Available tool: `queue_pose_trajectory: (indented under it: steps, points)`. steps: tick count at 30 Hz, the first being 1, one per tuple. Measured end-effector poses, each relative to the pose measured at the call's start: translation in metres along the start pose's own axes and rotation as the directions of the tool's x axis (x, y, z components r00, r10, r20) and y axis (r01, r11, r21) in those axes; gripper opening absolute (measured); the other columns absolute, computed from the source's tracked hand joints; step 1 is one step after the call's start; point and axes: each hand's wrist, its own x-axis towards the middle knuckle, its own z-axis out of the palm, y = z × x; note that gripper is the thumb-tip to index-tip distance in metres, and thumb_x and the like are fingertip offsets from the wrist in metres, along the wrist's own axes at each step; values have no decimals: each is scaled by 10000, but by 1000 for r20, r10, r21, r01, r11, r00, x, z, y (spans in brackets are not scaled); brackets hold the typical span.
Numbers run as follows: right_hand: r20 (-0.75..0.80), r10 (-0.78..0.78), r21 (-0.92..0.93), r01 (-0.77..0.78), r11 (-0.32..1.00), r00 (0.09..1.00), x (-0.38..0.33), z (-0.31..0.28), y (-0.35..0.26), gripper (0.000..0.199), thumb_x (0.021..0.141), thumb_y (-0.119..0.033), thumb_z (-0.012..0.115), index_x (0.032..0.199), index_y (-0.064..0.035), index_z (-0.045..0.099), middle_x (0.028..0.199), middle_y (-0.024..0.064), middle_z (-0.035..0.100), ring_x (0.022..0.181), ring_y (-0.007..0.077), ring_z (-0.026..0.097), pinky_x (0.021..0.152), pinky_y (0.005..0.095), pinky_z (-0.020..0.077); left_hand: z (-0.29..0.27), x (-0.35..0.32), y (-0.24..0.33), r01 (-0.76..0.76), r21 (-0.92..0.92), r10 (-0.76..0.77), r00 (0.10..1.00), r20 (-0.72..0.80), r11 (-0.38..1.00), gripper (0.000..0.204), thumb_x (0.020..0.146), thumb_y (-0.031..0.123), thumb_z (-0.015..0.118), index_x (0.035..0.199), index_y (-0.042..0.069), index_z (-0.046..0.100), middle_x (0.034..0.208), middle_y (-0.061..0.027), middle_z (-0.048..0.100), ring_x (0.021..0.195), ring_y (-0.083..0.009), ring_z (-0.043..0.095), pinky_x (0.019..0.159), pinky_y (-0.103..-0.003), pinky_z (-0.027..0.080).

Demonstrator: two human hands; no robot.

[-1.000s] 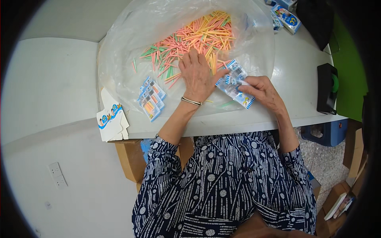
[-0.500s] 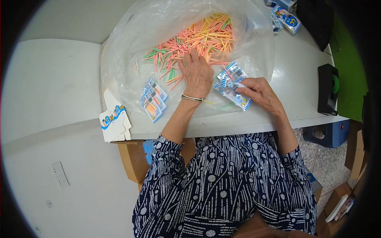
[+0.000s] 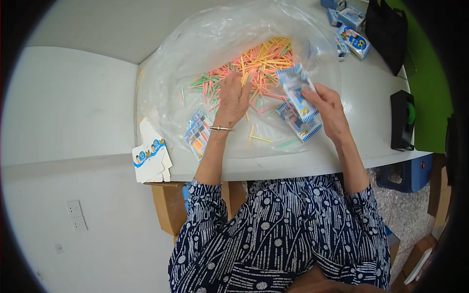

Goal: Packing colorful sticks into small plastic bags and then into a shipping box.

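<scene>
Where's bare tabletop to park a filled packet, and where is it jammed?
Free: the white strip of table between the plastic sheet and the black tape dispenser, and the near edge below the right hand. Crowded: the sheet's middle, covered by coloured sticks under the left hand, and the far right corner with small boxes.

Left hand (image 3: pixel 233 100) lies flat, palm down; right hand (image 3: pixel 326 108) pinches, grip closed.

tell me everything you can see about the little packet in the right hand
The small packet is a flat blue-and-white printed sleeve, seemingly glossy card or film. The right hand pinches its lower end in a fingertip grip, raising it tilted over the clear plastic sheet, beside the coloured sticks. A similar packet lies beneath.
</scene>
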Motion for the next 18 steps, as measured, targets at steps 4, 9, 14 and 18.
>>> queue_pose_trajectory:
  steps: [4, 9, 14, 18]
  points:
    - [-18, -139, 212, 140, 967, 990, 38, 20, -12, 253, 913, -205, 589, 1057, 0, 629, 929, -6, 636, 788, 34, 551, 676, 176, 421, -24, 9, 29, 397, -510, -171, 885, 432, 764, 252, 945, 254, 524, 991, 7, 543, 959, -117, 613, 851, -180, 597, 756, -312, 479]
    - [119, -119, 298, 79, 951, 986, 78, 43, -10, 255, 902, -216, 610, 1056, -14, 631, 911, -3, 645, 775, 44, 572, 689, 191, 447, -25, 10, 54, 734, -627, -46, 658, 751, 262, 255, 938, 278, 547, 1008, 32, 554, 869, -115, 634, 677, -163, 625, 564, -266, 499]
    - [261, -25, 395, -83, 915, 965, 81, 49, 8, 281, 896, -246, 624, 1024, 4, 621, 893, 49, 652, 714, 74, 604, 618, 209, 499, -2, 6, 37, 803, -593, 93, 587, 804, 62, 267, 944, 285, 541, 1023, 30, 551, 850, -150, 640, 602, -177, 619, 501, -283, 509]
    - [207, 6, 360, -82, 929, 978, 79, 50, 16, 282, 895, -248, 623, 1030, -1, 621, 859, 50, 651, 677, 79, 603, 578, 231, 516, 8, 5, 42, 817, -576, 66, 575, 815, -6, 262, 911, 249, 604, 1031, 21, 554, 815, -120, 648, 591, -167, 623, 515, -282, 513]
